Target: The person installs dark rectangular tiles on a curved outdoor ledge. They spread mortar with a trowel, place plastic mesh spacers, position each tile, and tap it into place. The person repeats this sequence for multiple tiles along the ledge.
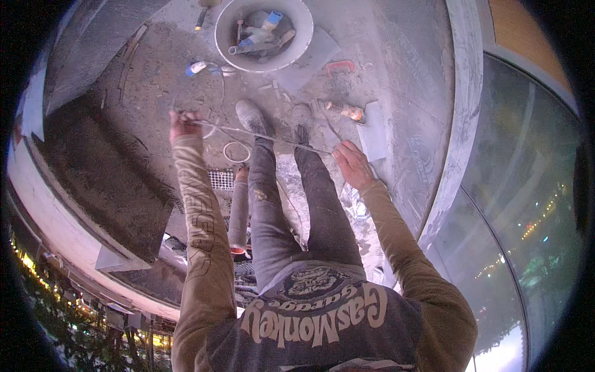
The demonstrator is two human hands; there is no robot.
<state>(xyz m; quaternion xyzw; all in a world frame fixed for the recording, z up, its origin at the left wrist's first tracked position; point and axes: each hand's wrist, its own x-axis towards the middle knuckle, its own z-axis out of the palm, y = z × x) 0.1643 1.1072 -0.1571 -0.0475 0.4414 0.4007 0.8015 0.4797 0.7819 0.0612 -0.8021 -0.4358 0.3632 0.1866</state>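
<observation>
A thin pale cord (266, 137) stretches across in front of my legs, from one hand to the other. My left hand (185, 124) is closed around its left end, and a second strand runs beside it there. At the right, my right hand (352, 165) pinches the cord between thumb and fingers. A short length of it curves up and away beyond the right fingers. A pale ring (237, 152) shows below the cord, near my left leg. Whether the ring is joined to the cord I cannot tell.
Ahead of my shoes stands a round bucket (221, 46) holding dusty tools. A red clamp-like piece (339, 66), an orange-and-white tube (346, 111) and a blue-and-white item (198, 68) lie on the dusty floor. A grey pipe (239, 208) stands beside my left leg. Curved walls rise both sides.
</observation>
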